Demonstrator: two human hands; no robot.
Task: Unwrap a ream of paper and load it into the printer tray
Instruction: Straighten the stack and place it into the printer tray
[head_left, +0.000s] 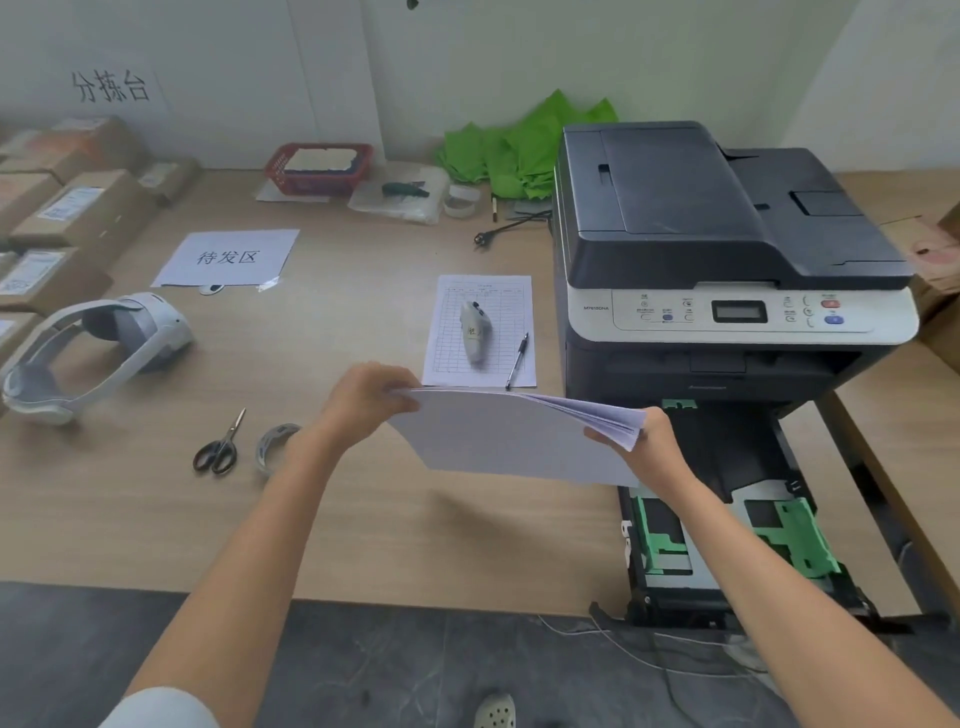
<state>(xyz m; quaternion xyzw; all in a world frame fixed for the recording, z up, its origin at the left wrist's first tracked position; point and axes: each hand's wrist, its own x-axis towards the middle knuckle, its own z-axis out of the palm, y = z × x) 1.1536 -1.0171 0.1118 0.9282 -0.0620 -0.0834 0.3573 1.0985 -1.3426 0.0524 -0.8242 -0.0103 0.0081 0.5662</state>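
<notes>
I hold a stack of white paper (498, 436) in the air above the wooden table, just left of the printer. My left hand (366, 397) grips its far left corner. My right hand (647, 447) pinches the right edge, where the sheets fan apart slightly. The black and white printer (727, 260) stands at the right of the table. Its paper tray (727, 519) is pulled out toward me, with green guides showing and no paper visible inside. The stack's right edge hangs over the tray's left side. No wrapper is in sight.
On the wooden table (415, 535) lie scissors (218, 447), a tape roll (272, 444), a white headset (98, 348), and a form sheet (480, 332) with a handheld device and pen. Cardboard parcels (67, 208) line the left. A red basket (317, 169) and green bags (524, 145) sit at the back.
</notes>
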